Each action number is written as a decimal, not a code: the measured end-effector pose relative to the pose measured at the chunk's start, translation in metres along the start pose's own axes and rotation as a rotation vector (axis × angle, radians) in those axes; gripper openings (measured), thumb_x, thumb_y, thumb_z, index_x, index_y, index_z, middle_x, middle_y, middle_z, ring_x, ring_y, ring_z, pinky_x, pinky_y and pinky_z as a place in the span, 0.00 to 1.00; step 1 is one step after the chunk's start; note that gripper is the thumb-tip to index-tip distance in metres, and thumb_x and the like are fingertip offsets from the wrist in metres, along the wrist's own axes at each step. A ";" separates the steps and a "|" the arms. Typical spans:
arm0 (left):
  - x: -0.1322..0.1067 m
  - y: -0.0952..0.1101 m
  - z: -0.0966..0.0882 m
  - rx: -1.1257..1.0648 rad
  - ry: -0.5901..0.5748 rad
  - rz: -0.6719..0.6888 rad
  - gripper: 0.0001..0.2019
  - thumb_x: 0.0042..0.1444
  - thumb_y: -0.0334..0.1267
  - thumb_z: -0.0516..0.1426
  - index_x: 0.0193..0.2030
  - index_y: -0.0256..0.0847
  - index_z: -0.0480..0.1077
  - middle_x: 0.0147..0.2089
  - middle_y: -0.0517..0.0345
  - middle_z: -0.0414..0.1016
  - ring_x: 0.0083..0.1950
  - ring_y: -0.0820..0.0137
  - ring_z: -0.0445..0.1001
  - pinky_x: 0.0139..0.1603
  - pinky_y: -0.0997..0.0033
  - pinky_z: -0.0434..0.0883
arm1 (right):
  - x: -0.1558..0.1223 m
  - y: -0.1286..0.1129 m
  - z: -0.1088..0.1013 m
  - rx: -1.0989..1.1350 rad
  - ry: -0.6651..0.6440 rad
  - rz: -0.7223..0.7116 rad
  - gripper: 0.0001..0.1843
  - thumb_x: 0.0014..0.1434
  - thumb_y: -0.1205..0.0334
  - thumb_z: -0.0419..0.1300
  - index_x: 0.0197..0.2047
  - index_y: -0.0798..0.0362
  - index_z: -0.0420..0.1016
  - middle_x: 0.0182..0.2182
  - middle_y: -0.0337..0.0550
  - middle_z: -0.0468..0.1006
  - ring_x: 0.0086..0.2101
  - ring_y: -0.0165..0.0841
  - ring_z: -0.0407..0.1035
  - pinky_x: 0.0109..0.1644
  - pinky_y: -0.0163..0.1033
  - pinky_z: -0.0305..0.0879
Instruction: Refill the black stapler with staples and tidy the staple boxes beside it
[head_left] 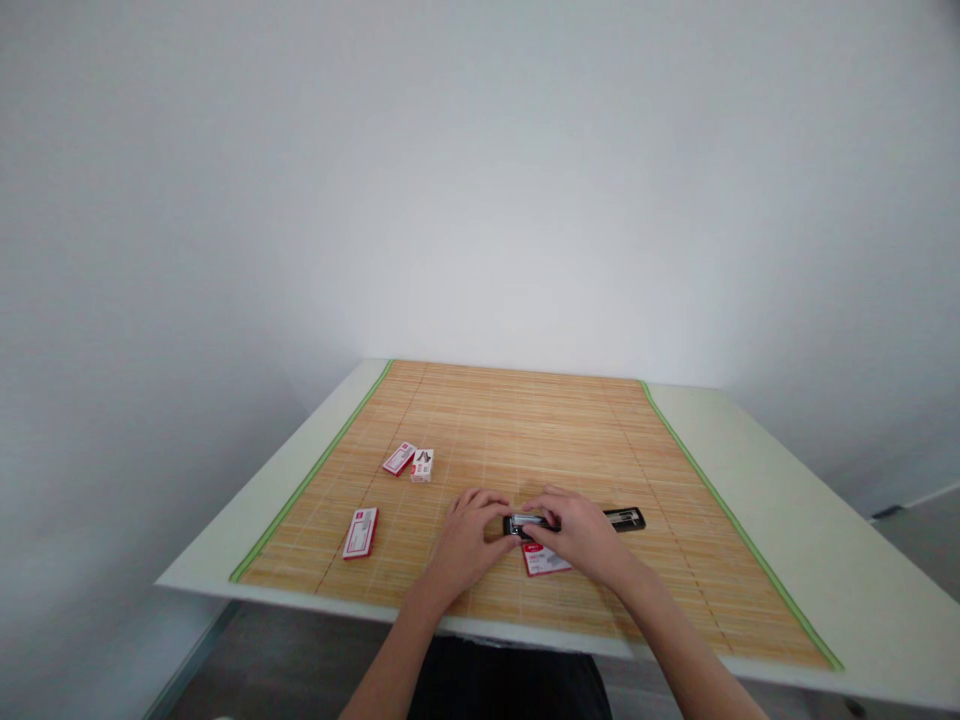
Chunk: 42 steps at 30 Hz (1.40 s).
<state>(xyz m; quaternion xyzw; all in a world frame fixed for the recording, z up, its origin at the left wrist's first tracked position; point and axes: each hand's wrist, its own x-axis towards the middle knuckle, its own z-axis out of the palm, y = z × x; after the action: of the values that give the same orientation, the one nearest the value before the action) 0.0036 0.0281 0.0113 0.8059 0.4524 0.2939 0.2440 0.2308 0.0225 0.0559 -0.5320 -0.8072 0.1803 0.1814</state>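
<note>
A black stapler (pixel 626 519) lies opened out flat on the bamboo mat, its two halves stretching left and right. My left hand (pixel 469 535) is closed about the stapler's left end, thumb and fingertips touching it. Across the middle of the stapler reaches my right hand (pixel 576 530), its thumb and fingers pinched at a silver strip (pixel 527 520) in the channel. That hand covers the stapler's middle. Just below it, a red and white box (pixel 545 561) lies partly hidden under my right hand.
The bamboo mat (pixel 517 430) with green edges covers much of the white table (pixel 817 490). On its left lie a red and white box (pixel 361 533), another such box (pixel 399 458) and a small white box (pixel 422 465). A wall stands behind.
</note>
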 end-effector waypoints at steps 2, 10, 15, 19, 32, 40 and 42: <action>0.000 0.000 0.000 -0.003 0.006 -0.004 0.15 0.57 0.45 0.67 0.52 0.55 0.78 0.57 0.59 0.75 0.61 0.58 0.67 0.63 0.52 0.62 | -0.005 0.003 -0.007 -0.008 0.011 0.011 0.12 0.65 0.50 0.64 0.46 0.45 0.83 0.32 0.38 0.76 0.33 0.32 0.70 0.37 0.35 0.59; 0.000 0.000 0.001 -0.014 0.037 0.006 0.15 0.55 0.44 0.69 0.49 0.54 0.78 0.55 0.60 0.76 0.59 0.59 0.68 0.62 0.54 0.63 | -0.015 0.000 -0.010 -0.067 -0.041 0.038 0.09 0.65 0.52 0.63 0.43 0.42 0.85 0.35 0.39 0.78 0.34 0.34 0.73 0.38 0.36 0.58; -0.001 0.000 0.001 -0.018 0.044 -0.001 0.16 0.55 0.43 0.69 0.50 0.55 0.78 0.56 0.61 0.76 0.59 0.60 0.68 0.62 0.54 0.63 | -0.020 0.001 -0.022 -0.055 -0.013 0.011 0.10 0.65 0.52 0.63 0.47 0.40 0.84 0.37 0.40 0.79 0.37 0.36 0.73 0.40 0.37 0.62; 0.000 -0.001 0.002 -0.029 0.040 -0.018 0.15 0.54 0.44 0.69 0.49 0.54 0.78 0.55 0.60 0.76 0.59 0.59 0.68 0.62 0.55 0.63 | -0.050 0.050 -0.051 -0.078 0.204 0.077 0.21 0.61 0.45 0.66 0.54 0.43 0.81 0.41 0.46 0.78 0.46 0.43 0.71 0.51 0.44 0.65; -0.001 0.001 0.002 -0.032 0.045 -0.019 0.15 0.54 0.44 0.69 0.49 0.53 0.78 0.56 0.60 0.76 0.59 0.59 0.68 0.62 0.55 0.62 | -0.036 0.042 -0.045 0.556 0.112 0.171 0.22 0.59 0.40 0.66 0.44 0.51 0.80 0.30 0.39 0.77 0.31 0.34 0.68 0.35 0.37 0.63; -0.002 0.000 0.002 -0.029 0.056 -0.013 0.14 0.55 0.43 0.69 0.49 0.53 0.79 0.55 0.60 0.76 0.58 0.59 0.68 0.61 0.56 0.63 | 0.010 -0.011 -0.008 0.071 -0.003 0.016 0.06 0.53 0.58 0.70 0.35 0.48 0.81 0.31 0.40 0.76 0.33 0.35 0.68 0.36 0.36 0.56; -0.002 0.000 0.003 -0.025 0.057 -0.012 0.14 0.54 0.44 0.69 0.48 0.52 0.79 0.55 0.59 0.76 0.58 0.59 0.69 0.60 0.56 0.64 | 0.012 -0.013 -0.005 0.012 0.000 -0.020 0.07 0.53 0.57 0.71 0.37 0.47 0.83 0.36 0.43 0.77 0.38 0.38 0.69 0.40 0.38 0.59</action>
<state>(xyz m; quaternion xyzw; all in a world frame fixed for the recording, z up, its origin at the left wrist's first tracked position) 0.0041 0.0260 0.0086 0.7913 0.4603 0.3210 0.2426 0.2191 0.0292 0.0677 -0.5229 -0.8113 0.1834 0.1862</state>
